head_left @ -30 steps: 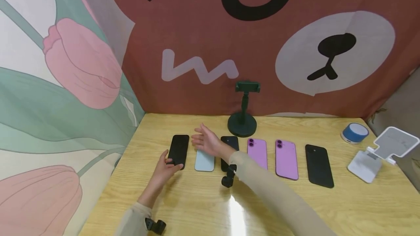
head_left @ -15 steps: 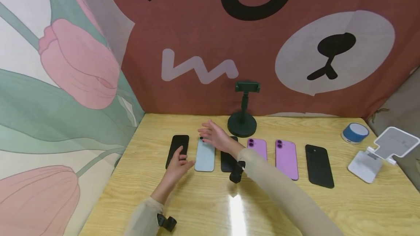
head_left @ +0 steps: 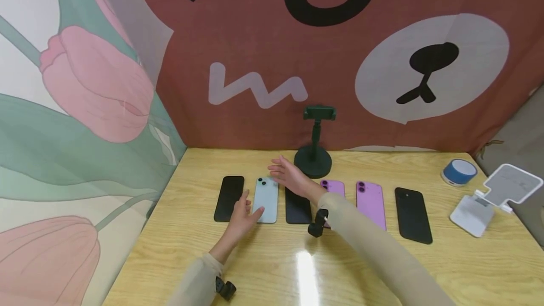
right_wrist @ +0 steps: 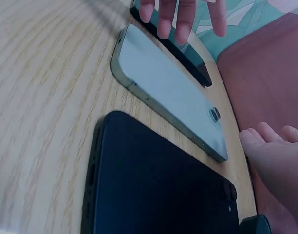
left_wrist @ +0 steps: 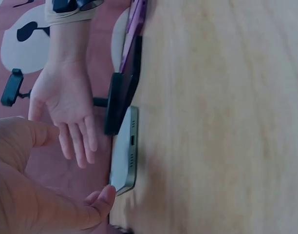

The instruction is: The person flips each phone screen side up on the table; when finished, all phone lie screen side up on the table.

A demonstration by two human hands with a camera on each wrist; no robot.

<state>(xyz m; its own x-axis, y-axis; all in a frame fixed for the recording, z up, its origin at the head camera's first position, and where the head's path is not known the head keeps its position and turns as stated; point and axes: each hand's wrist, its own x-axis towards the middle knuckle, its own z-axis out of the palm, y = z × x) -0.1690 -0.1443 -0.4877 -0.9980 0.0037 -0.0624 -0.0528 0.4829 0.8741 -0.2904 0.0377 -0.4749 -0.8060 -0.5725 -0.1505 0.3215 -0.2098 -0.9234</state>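
Observation:
A light blue smartphone (head_left: 266, 198) lies back up on the wooden table, its two cameras at the far end. My left hand (head_left: 240, 220) is over its lower left edge, thumb and fingers spread apart and holding nothing. To its left lies a black smartphone (head_left: 227, 201). My right hand (head_left: 291, 177), fingers extended, hovers over the far end of a dark blue smartphone (head_left: 298, 209), beside the light blue one. In the right wrist view, the light blue phone (right_wrist: 163, 85) lies flat between both hands. Whether the left fingertips touch it, I cannot tell.
Further right lie two purple smartphones (head_left: 370, 206) and another black smartphone (head_left: 413, 214). A dark green phone stand (head_left: 313, 160) rises behind the row. At the right are a blue and white round object (head_left: 460, 173) and a white folding stand (head_left: 472, 216).
My left hand has shifted right, from the black phone to the light blue one. The right hand has also moved right, uncovering the light blue phone's cameras. The phones lie where they were.

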